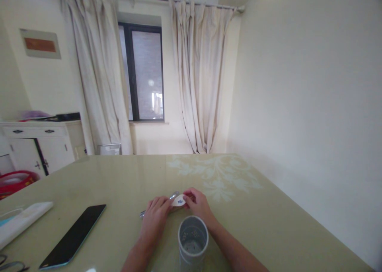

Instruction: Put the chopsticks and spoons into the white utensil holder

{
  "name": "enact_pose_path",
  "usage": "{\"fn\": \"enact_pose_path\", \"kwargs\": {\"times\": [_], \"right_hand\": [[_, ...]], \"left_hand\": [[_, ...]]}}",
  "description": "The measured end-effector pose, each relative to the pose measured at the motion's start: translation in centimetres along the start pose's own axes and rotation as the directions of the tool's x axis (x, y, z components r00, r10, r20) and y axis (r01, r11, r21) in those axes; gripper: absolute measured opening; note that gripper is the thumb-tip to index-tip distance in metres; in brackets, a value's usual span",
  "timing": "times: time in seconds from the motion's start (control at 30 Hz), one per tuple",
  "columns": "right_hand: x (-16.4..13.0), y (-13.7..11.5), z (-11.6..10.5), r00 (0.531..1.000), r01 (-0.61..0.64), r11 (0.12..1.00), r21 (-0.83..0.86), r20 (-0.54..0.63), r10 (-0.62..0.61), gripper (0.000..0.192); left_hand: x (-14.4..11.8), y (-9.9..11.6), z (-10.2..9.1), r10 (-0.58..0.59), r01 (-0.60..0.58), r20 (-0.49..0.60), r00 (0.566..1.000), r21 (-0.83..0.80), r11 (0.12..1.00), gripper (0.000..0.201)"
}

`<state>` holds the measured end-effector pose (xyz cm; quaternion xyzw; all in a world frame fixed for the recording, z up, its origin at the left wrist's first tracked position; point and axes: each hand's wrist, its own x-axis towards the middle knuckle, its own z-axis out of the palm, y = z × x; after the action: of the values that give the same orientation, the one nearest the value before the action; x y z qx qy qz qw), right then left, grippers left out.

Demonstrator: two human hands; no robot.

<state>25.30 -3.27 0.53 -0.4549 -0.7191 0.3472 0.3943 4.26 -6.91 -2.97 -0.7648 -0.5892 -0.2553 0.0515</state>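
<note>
Both hands rest on the pale green table [262,220] close together. My left hand [155,218] and my right hand [198,204] pinch a small white packet [178,202] with a blue mark between their fingertips. A shiny metal item, perhaps a spoon [173,195], lies under and behind the packet; its other end shows left of my left hand. A grey cylindrical cup [193,240] stands open-topped just in front of my hands, between my forearms.
A black phone [74,234] lies face up at the left. A white flat object [22,220] sits at the far left edge. Beyond the table are curtains, a window, a white cabinet [38,144] and a bare wall at right.
</note>
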Motion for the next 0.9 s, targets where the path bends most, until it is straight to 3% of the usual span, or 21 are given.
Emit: {"fn": "enact_pose_path", "kwargs": {"times": [0.1, 0.23, 0.47, 0.6, 0.9], "right_hand": [[-0.2, 1.3, 0.5, 0.999, 0.045, 0.999, -0.026, -0.014, -0.045, 0.018], [-0.3, 2.4, 0.7, 0.992, 0.093, 0.970, -0.226, -0.062, -0.109, 0.028], [-0.6, 2.7, 1.2, 0.995, 0.102, 0.808, -0.580, 0.066, -0.078, 0.052], [-0.4, 3.3, 1.8, 0.983, 0.154, 0.769, -0.621, 0.172, -0.058, 0.048], [0.0, 4.7, 2.2, 0.981, 0.188, 0.741, -0.644, 0.162, -0.108, 0.038]], "left_hand": [[0.0, 0.2, -0.6, -0.096, 0.093, 0.049, 0.994, 0.053, 0.994, 0.034], [-0.2, 0.7, -1.4, -0.196, 0.189, 0.075, 0.978, 0.097, 0.977, 0.034], [-0.2, 0.8, -1.5, -0.260, 0.254, 0.058, 0.964, 0.092, 0.963, 0.032], [-0.3, 0.8, -1.4, -0.311, 0.307, 0.033, 0.950, 0.092, 0.947, 0.036], [-0.1, 0.5, -1.0, -0.393, 0.393, -0.015, 0.919, 0.071, 0.917, 0.037]]}}
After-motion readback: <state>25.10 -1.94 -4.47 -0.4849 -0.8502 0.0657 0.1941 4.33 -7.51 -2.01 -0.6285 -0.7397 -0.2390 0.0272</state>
